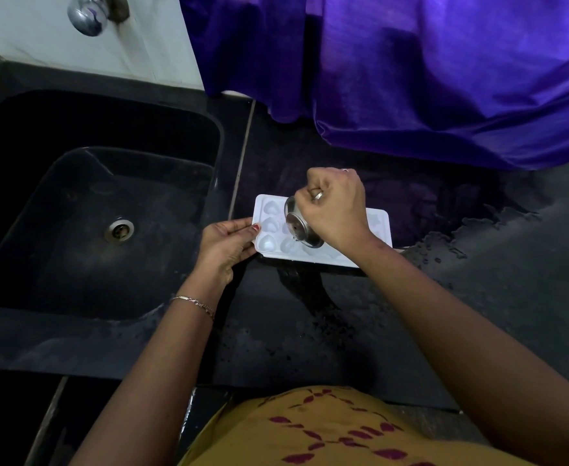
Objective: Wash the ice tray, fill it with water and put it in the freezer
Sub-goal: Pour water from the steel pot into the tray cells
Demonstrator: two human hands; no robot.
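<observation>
On black stone counter, just R of deep black sink: white plastic ice tray w/ heart-shaped cells, long side running across the view. Water level in cells: can't tell.

Over tray's middle cells: small shiny steel cup, tipped over on its side. Touching tray or just above it: can't tell.

Clenched round that cup from above: R hand, fingers curled tight, knuckles up, silver ring on one finger.

At tray's L short end: L hand, pinching the rim, thumb w/ red nail on top, other fingers fairly straight along the edge below. Thin chain bracelet on that wrist. Both forearms bare.

In sink bottom: round metal drain. Above sink, top L, against white wall: chrome tap knob, blurred.

Behind tray, draped down onto counter: purple cloth, near tray's far side, apart from it.

On counter R of tray & in front of it: water puddles plus scattered droplets.

Bottom of view, close to counter's front edge: yellow garment w/ dark red print.
</observation>
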